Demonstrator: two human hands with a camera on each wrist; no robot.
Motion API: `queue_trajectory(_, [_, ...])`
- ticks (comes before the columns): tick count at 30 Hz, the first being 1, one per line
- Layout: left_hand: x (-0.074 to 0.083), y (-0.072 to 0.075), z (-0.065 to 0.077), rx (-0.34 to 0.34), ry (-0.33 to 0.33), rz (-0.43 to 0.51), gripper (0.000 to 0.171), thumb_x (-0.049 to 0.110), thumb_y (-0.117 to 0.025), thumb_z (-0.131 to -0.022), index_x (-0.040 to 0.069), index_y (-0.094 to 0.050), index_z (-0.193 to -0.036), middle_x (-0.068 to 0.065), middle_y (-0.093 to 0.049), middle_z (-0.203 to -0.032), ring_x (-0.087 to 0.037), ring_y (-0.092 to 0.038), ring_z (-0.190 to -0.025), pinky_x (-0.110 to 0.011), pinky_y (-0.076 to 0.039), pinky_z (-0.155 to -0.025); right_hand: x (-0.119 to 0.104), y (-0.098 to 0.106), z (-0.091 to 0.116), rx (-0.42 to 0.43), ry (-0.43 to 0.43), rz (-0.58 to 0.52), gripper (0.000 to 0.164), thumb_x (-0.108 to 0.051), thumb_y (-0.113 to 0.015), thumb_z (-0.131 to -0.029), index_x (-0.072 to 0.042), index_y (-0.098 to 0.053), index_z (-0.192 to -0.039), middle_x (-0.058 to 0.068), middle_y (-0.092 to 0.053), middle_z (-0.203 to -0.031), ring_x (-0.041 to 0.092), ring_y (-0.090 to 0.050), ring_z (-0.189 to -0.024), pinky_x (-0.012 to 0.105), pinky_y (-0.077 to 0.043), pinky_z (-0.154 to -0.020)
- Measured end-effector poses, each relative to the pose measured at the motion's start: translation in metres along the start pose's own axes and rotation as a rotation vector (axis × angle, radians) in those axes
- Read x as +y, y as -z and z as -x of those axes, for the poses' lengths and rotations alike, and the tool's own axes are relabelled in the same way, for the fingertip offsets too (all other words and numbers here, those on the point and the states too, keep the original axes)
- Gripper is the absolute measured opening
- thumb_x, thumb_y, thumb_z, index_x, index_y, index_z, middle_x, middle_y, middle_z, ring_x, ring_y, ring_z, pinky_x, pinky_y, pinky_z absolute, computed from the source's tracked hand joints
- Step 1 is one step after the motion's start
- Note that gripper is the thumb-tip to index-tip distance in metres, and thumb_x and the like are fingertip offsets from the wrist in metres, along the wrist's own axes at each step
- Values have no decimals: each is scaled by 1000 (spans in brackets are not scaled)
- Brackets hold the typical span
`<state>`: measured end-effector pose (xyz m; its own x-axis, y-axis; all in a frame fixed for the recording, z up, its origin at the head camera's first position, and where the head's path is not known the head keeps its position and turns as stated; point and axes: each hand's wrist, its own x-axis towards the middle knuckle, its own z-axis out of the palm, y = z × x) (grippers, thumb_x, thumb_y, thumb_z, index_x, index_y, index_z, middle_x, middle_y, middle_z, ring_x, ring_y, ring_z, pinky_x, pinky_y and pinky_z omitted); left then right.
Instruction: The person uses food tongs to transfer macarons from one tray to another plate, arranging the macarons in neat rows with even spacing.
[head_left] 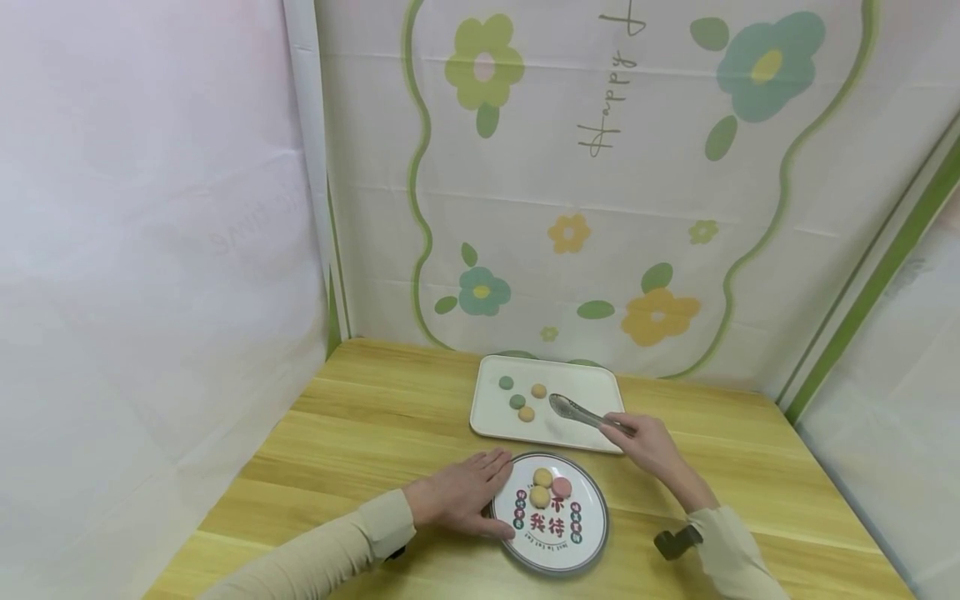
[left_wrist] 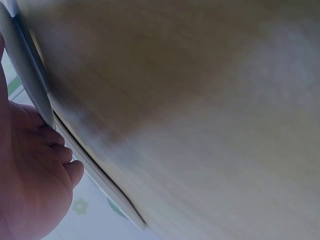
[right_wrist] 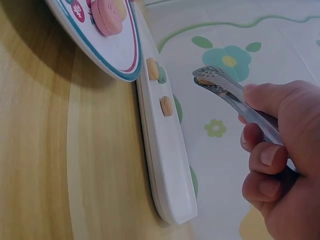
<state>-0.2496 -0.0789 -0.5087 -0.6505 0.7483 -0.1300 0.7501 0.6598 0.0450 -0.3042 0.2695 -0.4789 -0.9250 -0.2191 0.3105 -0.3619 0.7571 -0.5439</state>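
Observation:
My left hand (head_left: 467, 493) rests at the left rim of a round white plate (head_left: 592, 500), fingers straight and thumb spread along its edge. Two yellow macarons (head_left: 539, 497) and a pink macaron (head_left: 561, 487) lie together on the plate, which has printed red characters. My right hand (head_left: 647, 446) grips metal tongs (head_left: 581, 411) by the handle, their perforated tips over the white tray (head_left: 585, 383). A tan patch shows between the tips in the right wrist view; I cannot tell whether it is a macaron. Two green macarons (head_left: 517, 402) and two orange macarons (head_left: 527, 414) lie on the tray's left half.
The wooden table (head_left: 360, 417) carries the tray at its back edge and the plate in front of it. A flower-printed cloth (head_left: 525, 183) hangs behind the table, and white sheets (head_left: 165, 250) close off both sides.

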Motion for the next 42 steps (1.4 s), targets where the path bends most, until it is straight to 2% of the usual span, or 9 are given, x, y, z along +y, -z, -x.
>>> queue_trajectory(6, [-1,0,-1,4,-13,-2,109,86,-21,-85,4,-16,-157,-14,-13,-165,-25,-13,-154,-38,-17,-126,-3,4,6,-24,28,-6,35,-30,-71,-90,-3,-73,-112,15,-76,-100,10,-64,-74,20,-53,-61])
queue_trajectory(13, [0,0,0,7,-11,-3,108,86,-23,-85,5,-16,-157,-13,-14,-165,-24,-13,-154,-37,-18,-126,-5,8,12,-67,45,-22,32,-29,-71,-90,-5,-74,-110,3,-75,-84,2,-52,-60,19,-47,-52])
queue_trajectory(19, [-1,-2,-1,8,-9,-2,108,86,-22,-85,6,-16,-157,-13,-14,-165,-24,-13,-154,-37,-17,-126,-8,13,19,-62,112,36,28,-30,-72,-89,-9,-76,-107,4,-77,-93,-1,-55,-67,20,-51,-61])
queue_trajectory(25, [-1,-2,0,9,-11,5,108,86,-22,-85,6,-15,-157,-13,-14,-166,-24,-13,-154,-36,-18,-126,-11,18,27,-81,146,41,24,-29,-71,-90,-10,-76,-105,2,-77,-94,-3,-60,-73,20,-55,-65])
queue_trajectory(28, [-1,-1,0,6,-10,9,108,85,-23,-85,5,-15,-157,-13,-13,-166,-24,-13,-154,-37,-18,-126,-14,22,30,-92,156,30,22,-27,-71,-91,-11,-76,-104,2,-77,-93,0,-64,-77,21,-57,-67])
queue_trajectory(34, [-1,0,1,5,-9,5,108,85,-23,-85,5,-15,-157,-13,-13,-166,-24,-12,-154,-36,-17,-126,-15,28,36,-136,157,44,28,-29,-68,-93,-7,-74,-108,8,-77,-98,16,-73,-83,25,-61,-70])
queue_trajectory(38, [0,0,1,9,-11,2,108,85,-23,-85,5,-16,-157,-13,-13,-165,-24,-13,-154,-37,-17,-126,-16,30,40,-164,167,33,26,-29,-67,-94,-8,-75,-107,5,-77,-97,4,-67,-77,22,-58,-66])
queue_trajectory(42, [0,1,1,11,-14,4,108,85,-22,-86,5,-16,-157,-13,-13,-165,-25,-13,-154,-37,-17,-126,-17,32,44,-181,202,1,20,-26,-67,-94,-12,-75,-103,-4,-74,-85,-6,-54,-66,18,-51,-56])
